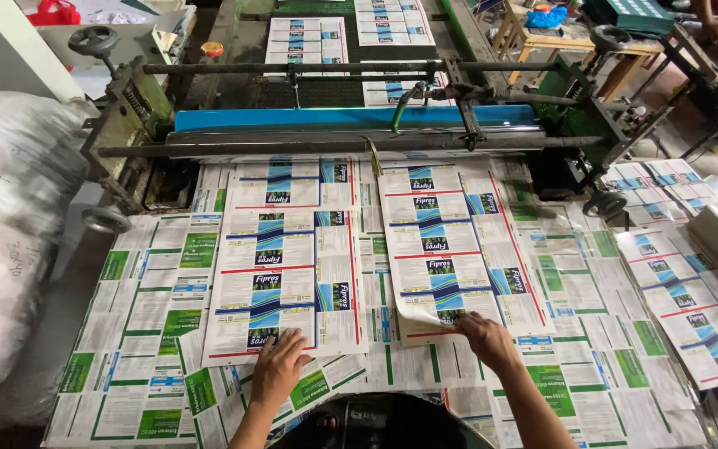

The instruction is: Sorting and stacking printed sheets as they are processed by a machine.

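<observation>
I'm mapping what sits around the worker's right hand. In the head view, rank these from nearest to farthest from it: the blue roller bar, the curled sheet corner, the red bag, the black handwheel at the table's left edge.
From the right hand:
1. Curled sheet corner, at the fingertips.
2. Blue roller bar, straight ahead across the table.
3. Black handwheel, far left edge.
4. Red bag, top left corner.

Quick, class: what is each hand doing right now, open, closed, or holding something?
Left hand: open, fingers spread flat on the left printed sheet.
Right hand: closed, pinching the curled near corner of the right printed sheet.
</observation>
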